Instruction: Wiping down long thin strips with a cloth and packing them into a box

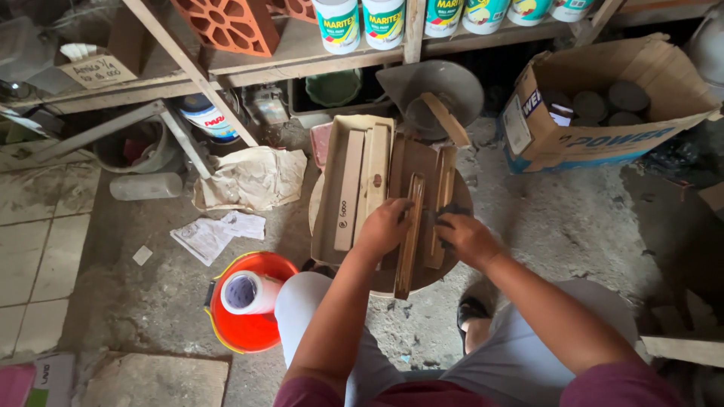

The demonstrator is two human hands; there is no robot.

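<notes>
Wood fills my lap: my left hand grips a long dark wooden strip, fingers curled over its edge. My right hand presses a dark sanding pad under clenched fingers, just right of the strip. Pale slats lie beyond my left fingers; an orange bucket sits lower left.
</notes>
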